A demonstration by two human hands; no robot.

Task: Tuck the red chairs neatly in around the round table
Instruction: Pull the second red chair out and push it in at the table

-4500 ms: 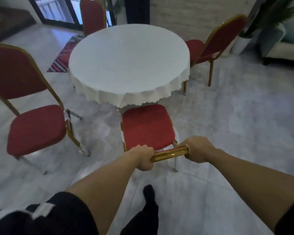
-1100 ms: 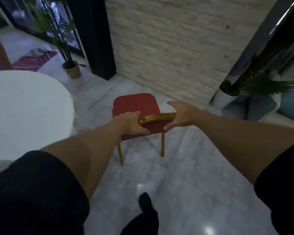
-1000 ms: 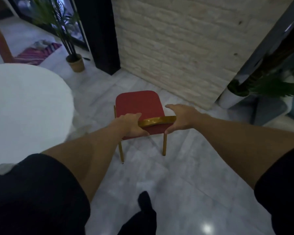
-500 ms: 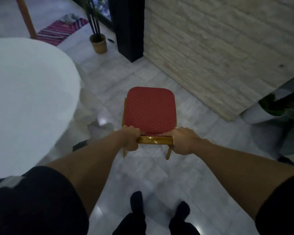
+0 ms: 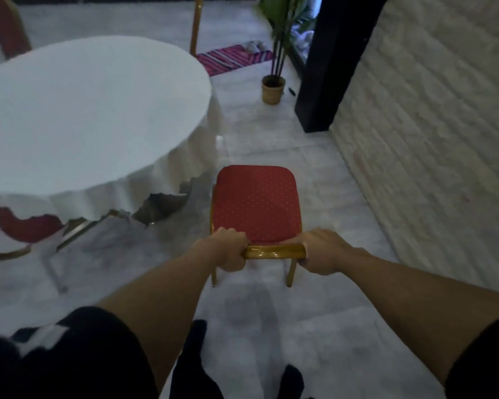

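Both hands clamped on gold top rail (image 5: 274, 251) of red chair (image 5: 257, 203): left hand (image 5: 230, 249), right hand (image 5: 323, 250). Chair sits just right of round counter (image 5: 84, 110), seat facing past its rim, not under it. My worry: pushing on at this heading misses counter, or front leg snags hanging white cloth (image 5: 185, 168). Neighbouring chair (image 5: 23, 226) already tucked at counter's near edge, so swinging wide risks clipping it.

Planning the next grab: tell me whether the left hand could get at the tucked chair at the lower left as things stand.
Probably not yet: the left hand is shut on the held chair's top rail, and the tucked chair stands well off to the left. Bare floor lies between, so nothing blocks it.
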